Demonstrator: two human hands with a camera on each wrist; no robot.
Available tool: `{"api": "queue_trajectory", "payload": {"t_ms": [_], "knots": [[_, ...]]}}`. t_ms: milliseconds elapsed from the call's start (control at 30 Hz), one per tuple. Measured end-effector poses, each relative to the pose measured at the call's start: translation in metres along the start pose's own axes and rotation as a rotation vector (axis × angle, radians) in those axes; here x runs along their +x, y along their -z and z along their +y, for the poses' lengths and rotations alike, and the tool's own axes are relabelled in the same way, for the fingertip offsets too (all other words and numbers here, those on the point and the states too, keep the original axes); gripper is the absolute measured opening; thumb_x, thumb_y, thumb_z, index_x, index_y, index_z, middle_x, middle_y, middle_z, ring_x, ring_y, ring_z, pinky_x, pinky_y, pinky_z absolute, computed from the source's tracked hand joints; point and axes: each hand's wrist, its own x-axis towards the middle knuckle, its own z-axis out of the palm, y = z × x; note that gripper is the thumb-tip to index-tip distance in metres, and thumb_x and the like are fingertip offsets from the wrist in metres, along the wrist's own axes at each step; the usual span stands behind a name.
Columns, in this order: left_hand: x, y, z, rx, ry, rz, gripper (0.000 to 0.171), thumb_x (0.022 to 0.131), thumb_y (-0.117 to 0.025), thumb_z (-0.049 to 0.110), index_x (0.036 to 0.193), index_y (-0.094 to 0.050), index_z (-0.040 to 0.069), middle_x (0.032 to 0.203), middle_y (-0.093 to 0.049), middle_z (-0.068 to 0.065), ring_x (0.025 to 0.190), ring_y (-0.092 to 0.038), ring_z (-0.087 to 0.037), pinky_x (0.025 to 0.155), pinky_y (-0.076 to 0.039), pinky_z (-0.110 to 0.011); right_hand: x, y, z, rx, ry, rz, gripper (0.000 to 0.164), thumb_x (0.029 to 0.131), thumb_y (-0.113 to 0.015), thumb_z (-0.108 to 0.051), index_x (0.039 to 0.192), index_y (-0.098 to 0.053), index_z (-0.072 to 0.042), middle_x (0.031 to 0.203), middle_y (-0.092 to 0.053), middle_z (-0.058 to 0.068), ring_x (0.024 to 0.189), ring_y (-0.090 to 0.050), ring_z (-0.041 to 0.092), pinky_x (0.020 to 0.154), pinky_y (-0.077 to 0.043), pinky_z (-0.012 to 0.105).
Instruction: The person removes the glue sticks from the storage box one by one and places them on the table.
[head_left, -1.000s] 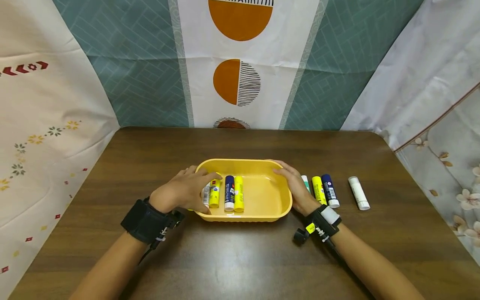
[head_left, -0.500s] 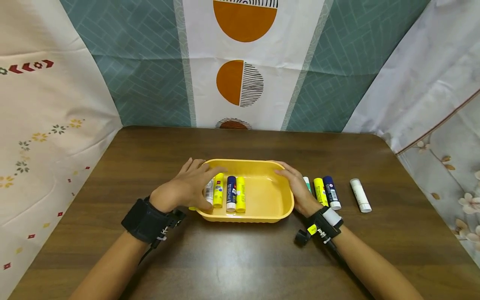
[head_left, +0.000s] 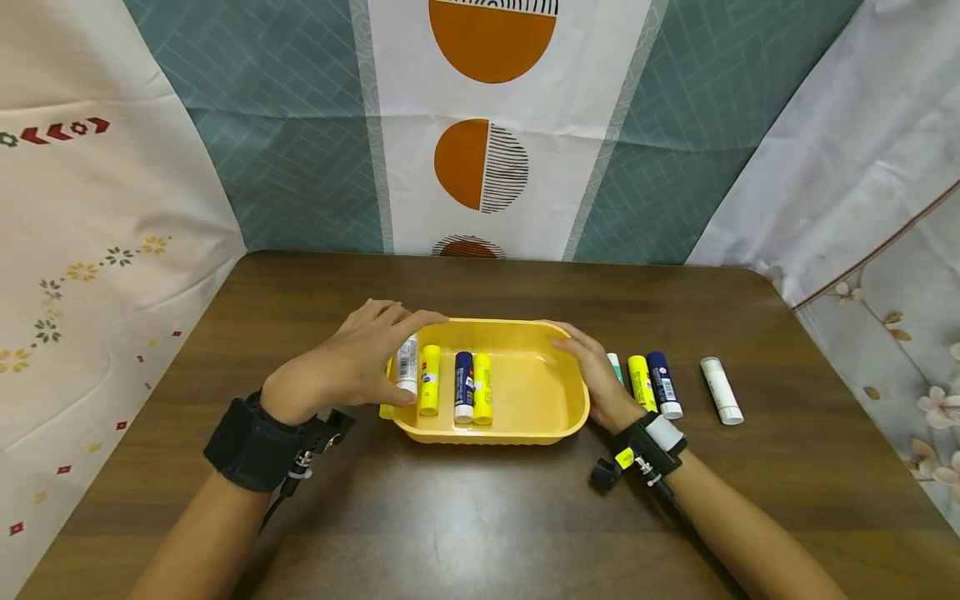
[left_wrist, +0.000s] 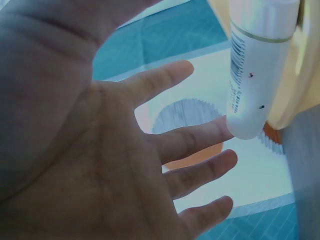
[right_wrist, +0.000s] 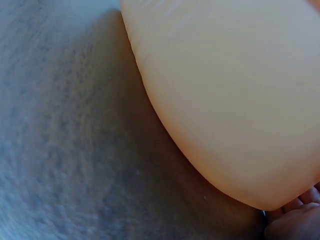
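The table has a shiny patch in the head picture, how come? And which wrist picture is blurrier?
Head view: pale glare on the table in front of the yellow tray, perhaps reflected light; right wrist view: blurrier, the yellow tray showing hardly any detail, maybe too close; left wrist view: clearer, bluish, the left hand shaded, the white tube showing a barcode but unreadable small print.

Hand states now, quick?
Left hand: open, fingers spread beside the white tube.
Right hand: closed, holding the yellow tray by its right end.
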Motion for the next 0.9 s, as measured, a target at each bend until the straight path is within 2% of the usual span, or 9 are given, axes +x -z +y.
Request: {"api": "queue_trajectory", "payload": {"t_ms": [200, 400, 667, 900], "knots": [[-0.010, 0.015, -0.003, -0.033, -0.002, 0.022, 0.097, 0.074, -0.093, 0.028, 0.154, -0.038, 0.029, 0.150, -0.045, -0.016, 0.139, -0.031, -0.040, 0.111, -0.025, -0.067, 0.000, 0.000, 0.000, 0.002, 0.006, 0.000, 0.038, 0.108, -0.046, -0.020, 0.144, -0.053, -0.013, 0.139, -0.054, 0.012, 0.117, -0.057, 0.027, 0.096, -0.054, 0.037], [-0.016, 0.021, -0.017, -0.092, 0.070, -0.023, 0.094, 0.075, -0.092, 0.023, 0.153, -0.038, 0.028, 0.148, -0.045, -0.016, 0.133, -0.037, -0.038, 0.104, -0.036, -0.066, 0.000, 0.001, 0.001, 0.009, 0.012, -0.001, 0.039, 0.108, -0.047, -0.020, 0.146, -0.051, -0.012, 0.139, -0.054, 0.011, 0.118, -0.057, 0.026, 0.099, -0.053, 0.037], [-0.013, 0.013, -0.035, -0.090, 0.166, -0.142, 0.094, 0.077, -0.090, 0.022, 0.153, -0.035, 0.027, 0.148, -0.044, -0.020, 0.132, -0.039, -0.040, 0.098, -0.044, -0.067, -0.001, 0.001, 0.001, 0.005, 0.009, -0.001, 0.038, 0.108, -0.047, -0.021, 0.145, -0.052, -0.013, 0.137, -0.055, 0.010, 0.116, -0.058, 0.025, 0.096, -0.054, 0.037], [-0.007, 0.004, -0.041, -0.113, 0.186, -0.208, 0.095, 0.077, -0.090, 0.025, 0.154, -0.034, 0.027, 0.152, -0.042, -0.020, 0.135, -0.038, -0.043, 0.099, -0.041, -0.070, -0.001, -0.001, -0.001, 0.013, 0.010, -0.009, 0.039, 0.108, -0.047, -0.020, 0.145, -0.051, -0.012, 0.138, -0.054, 0.011, 0.116, -0.058, 0.025, 0.096, -0.054, 0.035]]}}
